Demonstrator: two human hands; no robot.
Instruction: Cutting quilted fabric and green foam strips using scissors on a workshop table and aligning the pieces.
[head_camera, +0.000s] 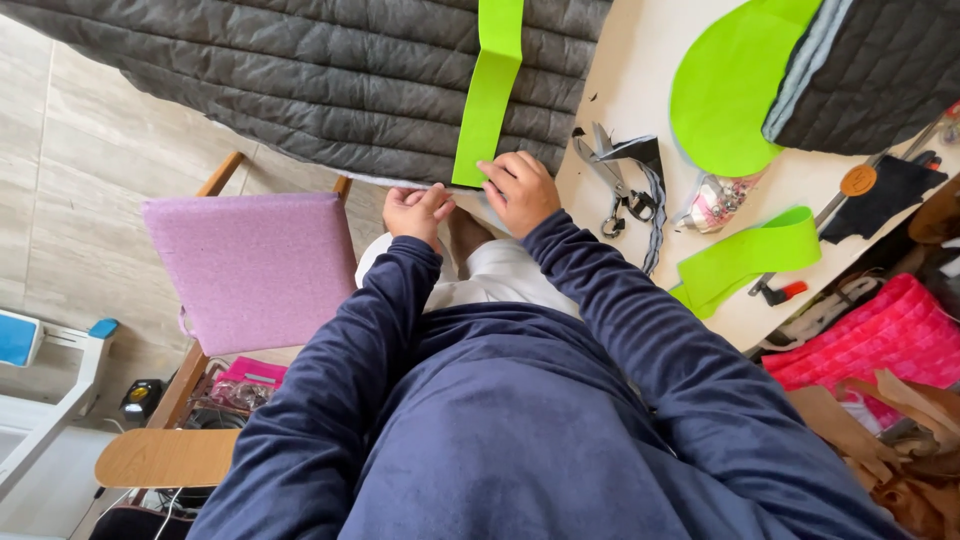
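Head view: a person in a navy top works at the edge of a pale table (640, 60), over which a grey quilted fabric (330, 80) hangs. The left hand (418, 212) is closed, pinching the quilted fabric's lower hem. The right hand (522, 190), just beside it, presses curled fingers on the bottom end of a lime-green strip (487, 100) lying across the quilt. Right of the strip on the table lie scissors (608, 185); left of the quilt stands a pink-cushioned chair (250, 265).
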